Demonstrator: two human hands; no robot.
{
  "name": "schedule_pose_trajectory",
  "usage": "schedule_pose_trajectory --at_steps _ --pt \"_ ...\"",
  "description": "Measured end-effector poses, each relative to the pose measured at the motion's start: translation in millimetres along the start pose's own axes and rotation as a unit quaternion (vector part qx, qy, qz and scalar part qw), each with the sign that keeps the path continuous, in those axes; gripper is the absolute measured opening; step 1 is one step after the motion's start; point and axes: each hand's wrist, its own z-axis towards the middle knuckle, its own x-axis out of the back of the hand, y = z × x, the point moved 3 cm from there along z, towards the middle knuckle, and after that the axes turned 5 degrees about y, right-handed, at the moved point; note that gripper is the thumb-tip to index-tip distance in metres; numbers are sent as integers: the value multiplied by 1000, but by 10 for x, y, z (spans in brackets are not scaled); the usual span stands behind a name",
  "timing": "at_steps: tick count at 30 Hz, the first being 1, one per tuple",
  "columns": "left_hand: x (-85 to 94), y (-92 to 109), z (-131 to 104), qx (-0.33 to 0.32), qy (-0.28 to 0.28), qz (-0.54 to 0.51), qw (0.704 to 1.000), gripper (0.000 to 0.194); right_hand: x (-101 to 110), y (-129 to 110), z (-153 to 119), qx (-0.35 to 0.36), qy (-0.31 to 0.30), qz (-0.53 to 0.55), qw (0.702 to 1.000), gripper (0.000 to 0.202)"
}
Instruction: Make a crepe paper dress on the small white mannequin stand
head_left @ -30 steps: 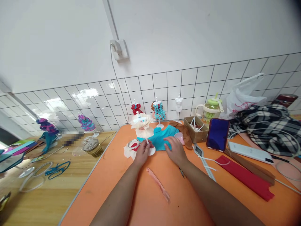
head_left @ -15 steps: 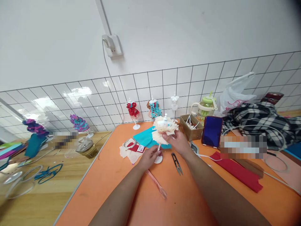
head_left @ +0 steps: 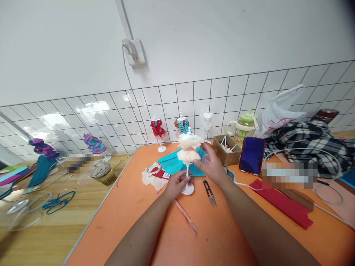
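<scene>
My left hand is closed round the white stem of a small mannequin stand, just above its round base. Layered ruffles of cream crepe paper dress the little form, which stands nearly upright. At its right side, my right hand has thumb and fingers apart, the fingertips by the edges of the ruffles; whether they touch is hard to make out. Behind the form lies a sheet of turquoise paper. Black thread snips rest below my right hand, and a pink twisted strip lies below my left.
Along the tiled wall stand a red-dressed mannequin, a turquoise one and a bare white one. To the right are a cardboard box, a phone, a green-lidded bottle and red paper.
The cream ruffled form has turned and straightened, and its lower tier now shows. My right hand has loosened from the ruffles and moved slightly right. My left hand keeps hold of the stem.
</scene>
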Motion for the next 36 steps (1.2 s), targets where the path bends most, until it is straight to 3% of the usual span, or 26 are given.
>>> schedule_pose_trajectory --at_steps 3,6,8,14,18,23,27,29,32,36 --pt "-4 37 -1 30 22 -41 998 47 66 -110 -27 103 80 -79 988 59" --pt "-14 61 -12 59 22 -52 997 53 72 -213 -47 200 69 -208 955 43" --pt "-29 71 -24 64 7 -43 997 54 71 -234 -44 219 61 -257 939 37" --pt "-64 55 -65 50 -31 -38 998 48 50 -204 -44 239 63 -315 916 24" --pt "-98 6 -60 31 -47 -42 998 45 29 -196 -97 254 52 -301 918 21" --pt "-17 -66 23 -1 44 27 999 42 14 -166 -123 275 6 -247 929 27" --pt "175 -131 79 8 110 95 989 31 90 107 13 158 45 -228 960 27" --pt "278 -170 93 18 146 137 980 27 53 316 57 97 -34 -261 960 27" --pt "399 -218 102 22 201 192 960 26 -93 573 -26 89 -205 -331 917 22" --pt "509 -237 111 9 249 243 937 26 -287 743 -263 96 -290 -379 874 29"
